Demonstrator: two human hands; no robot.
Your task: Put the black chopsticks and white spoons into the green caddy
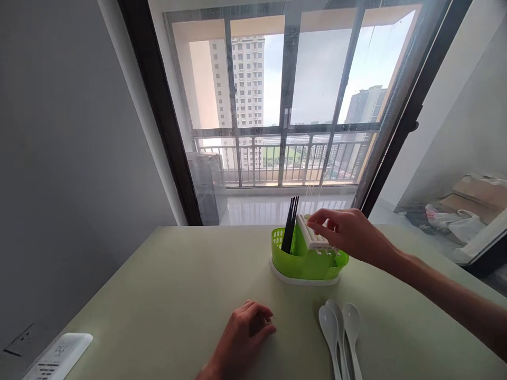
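Note:
A green utensil holder [301, 266] with a white base stands toward the table's far side. Several black chopsticks [291, 227] lean upright in its left basket. Its white slotted top [311, 237] has small hooks along the front. My right hand [344, 229] reaches over this top from the right, fingers bent and a little apart; its fingertips are at the slots, and I cannot tell whether they touch. My left hand [247, 335] rests on the table in front of the holder, loosely curled, thumb apart from the fingers, with nothing in it. Right of it lie three white spoons [336, 332], bowls pointing away.
The pale table [178, 290] reaches to a glass door with a dark frame [162, 111]. A white device or power strip [59, 356] lies at the table's left edge. Beyond the glass at right are cardboard [483, 195] and a plastic bag [463, 221].

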